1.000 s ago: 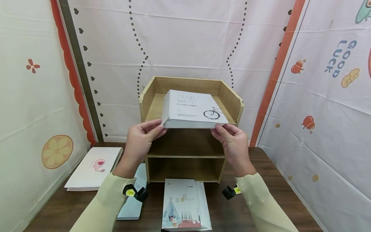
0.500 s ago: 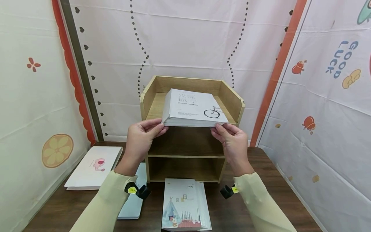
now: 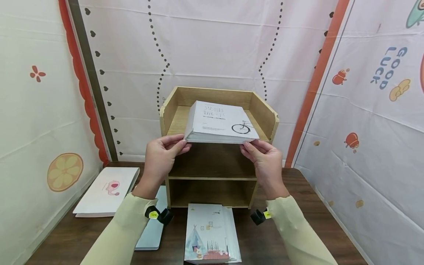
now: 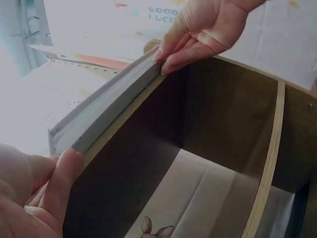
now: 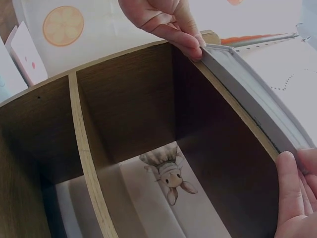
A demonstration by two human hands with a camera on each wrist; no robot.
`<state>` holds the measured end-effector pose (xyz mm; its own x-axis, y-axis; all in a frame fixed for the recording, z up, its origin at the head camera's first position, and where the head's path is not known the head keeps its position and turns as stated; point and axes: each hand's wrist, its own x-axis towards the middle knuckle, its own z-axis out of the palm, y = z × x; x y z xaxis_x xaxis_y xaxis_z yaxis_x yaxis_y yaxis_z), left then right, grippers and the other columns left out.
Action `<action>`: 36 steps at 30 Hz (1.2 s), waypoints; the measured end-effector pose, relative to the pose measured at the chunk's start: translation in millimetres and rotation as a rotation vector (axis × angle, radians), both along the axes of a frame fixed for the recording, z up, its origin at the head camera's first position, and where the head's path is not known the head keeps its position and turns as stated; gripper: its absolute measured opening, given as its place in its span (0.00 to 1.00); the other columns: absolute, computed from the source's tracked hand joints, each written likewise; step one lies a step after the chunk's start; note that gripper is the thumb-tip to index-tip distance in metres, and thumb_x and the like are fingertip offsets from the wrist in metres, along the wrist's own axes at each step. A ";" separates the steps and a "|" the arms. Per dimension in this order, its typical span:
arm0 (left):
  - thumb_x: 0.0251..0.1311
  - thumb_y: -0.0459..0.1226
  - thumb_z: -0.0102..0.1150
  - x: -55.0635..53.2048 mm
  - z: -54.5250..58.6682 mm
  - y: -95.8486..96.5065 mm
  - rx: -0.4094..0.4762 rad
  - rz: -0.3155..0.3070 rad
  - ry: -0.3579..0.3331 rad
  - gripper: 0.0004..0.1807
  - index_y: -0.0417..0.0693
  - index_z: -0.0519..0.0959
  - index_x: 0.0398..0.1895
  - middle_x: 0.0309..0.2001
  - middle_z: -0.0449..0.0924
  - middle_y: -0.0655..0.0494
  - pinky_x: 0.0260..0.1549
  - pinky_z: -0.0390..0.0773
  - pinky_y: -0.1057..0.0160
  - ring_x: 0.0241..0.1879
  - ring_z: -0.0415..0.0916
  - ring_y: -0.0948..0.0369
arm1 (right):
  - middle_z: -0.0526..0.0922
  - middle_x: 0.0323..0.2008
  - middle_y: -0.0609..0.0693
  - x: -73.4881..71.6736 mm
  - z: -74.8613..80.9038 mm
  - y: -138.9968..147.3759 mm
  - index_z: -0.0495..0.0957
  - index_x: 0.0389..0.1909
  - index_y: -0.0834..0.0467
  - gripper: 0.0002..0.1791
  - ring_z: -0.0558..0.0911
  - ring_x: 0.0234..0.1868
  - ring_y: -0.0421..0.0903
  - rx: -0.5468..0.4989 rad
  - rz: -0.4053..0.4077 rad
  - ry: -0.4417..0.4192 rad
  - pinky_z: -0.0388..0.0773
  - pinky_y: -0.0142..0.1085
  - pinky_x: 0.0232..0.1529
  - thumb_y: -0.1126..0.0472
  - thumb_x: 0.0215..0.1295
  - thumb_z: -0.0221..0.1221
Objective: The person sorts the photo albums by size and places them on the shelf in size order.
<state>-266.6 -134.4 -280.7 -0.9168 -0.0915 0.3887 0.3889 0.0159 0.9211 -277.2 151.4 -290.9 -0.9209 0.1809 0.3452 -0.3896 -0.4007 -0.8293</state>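
Note:
A thick white book (image 3: 222, 119) with a bicycle drawing lies on the top shelf of a wooden desk organizer (image 3: 212, 179). At its near left corner my left hand (image 3: 159, 160) pinches it between thumb and fingers. Thumb and fingers of my right hand (image 3: 265, 162) pinch the near right corner. In the left wrist view the book's edge (image 4: 111, 104) runs right along the top shelf's front edge, above a dark compartment. The right wrist view shows the same book edge (image 5: 252, 94) with a hand at either end. The book's far underside is hidden.
In front of the organizer lie stacked white books (image 3: 208, 235), the top one with a tent picture. A white book (image 3: 107, 191) with a pink elephant and a light blue book (image 3: 150, 232) lie left on the dark table (image 3: 298, 221). Printed cloth (image 3: 215, 44) encloses the table.
The book has slid slightly farther back on the top shelf, with both hands moving along at its near corners. The other books have stayed put.

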 end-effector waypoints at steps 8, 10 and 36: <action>0.65 0.37 0.69 -3.3 -1.0 2.8 -0.080 0.094 0.044 0.16 0.36 0.85 0.52 0.43 0.89 0.37 0.39 0.87 0.68 0.31 0.90 0.63 | 0.90 0.37 0.55 -1.4 -0.3 -3.7 0.85 0.45 0.68 0.13 0.92 0.36 0.48 0.016 -0.053 0.009 0.88 0.41 0.43 0.72 0.58 0.71; 0.65 0.37 0.69 -4.0 -0.6 3.1 -0.086 0.105 0.054 0.16 0.36 0.86 0.51 0.42 0.89 0.38 0.38 0.87 0.68 0.30 0.90 0.63 | 0.90 0.36 0.56 -2.3 -0.3 -4.3 0.85 0.45 0.69 0.13 0.92 0.35 0.48 0.028 -0.062 0.017 0.88 0.41 0.43 0.72 0.58 0.71; 0.62 0.34 0.71 -8.1 5.7 7.3 -0.174 0.208 0.173 0.09 0.36 0.89 0.41 0.34 0.89 0.39 0.22 0.87 0.65 0.19 0.84 0.65 | 0.90 0.34 0.55 -3.3 6.9 -9.2 0.87 0.40 0.66 0.12 0.91 0.30 0.49 0.051 -0.148 -0.040 0.89 0.43 0.38 0.69 0.55 0.74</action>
